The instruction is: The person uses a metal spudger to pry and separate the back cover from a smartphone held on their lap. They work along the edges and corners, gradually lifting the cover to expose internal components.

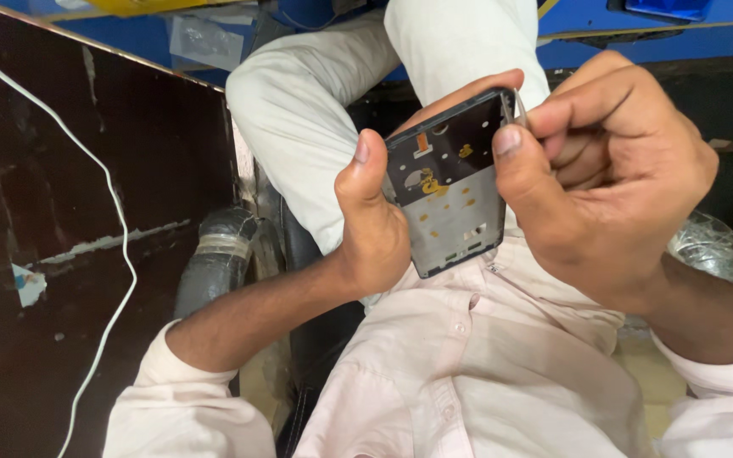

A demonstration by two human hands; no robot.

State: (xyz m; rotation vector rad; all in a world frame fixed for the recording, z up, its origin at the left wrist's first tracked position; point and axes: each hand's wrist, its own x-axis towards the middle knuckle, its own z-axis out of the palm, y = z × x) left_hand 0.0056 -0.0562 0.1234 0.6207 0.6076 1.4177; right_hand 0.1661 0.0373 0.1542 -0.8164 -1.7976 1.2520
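My left hand [372,222] holds an opened phone frame [445,191] by its left edge, thumb up along the side, fingertips curled round the top. The frame is dark with a grey metal plate and small orange flex parts showing. My right hand [612,182] is closed at the frame's upper right corner, thumb pressed on its right edge, pinching a thin metal tool [517,106], probably tweezers, against that corner. Both hands are held above my lap.
A dark worn tabletop [61,220] lies at the left with a white cable [116,212] running across it. My light trousers [316,110] and pale shirt [468,373] fill the middle. Blue surfaces [663,34] lie at the top; crinkled clear plastic [714,246] at the right.
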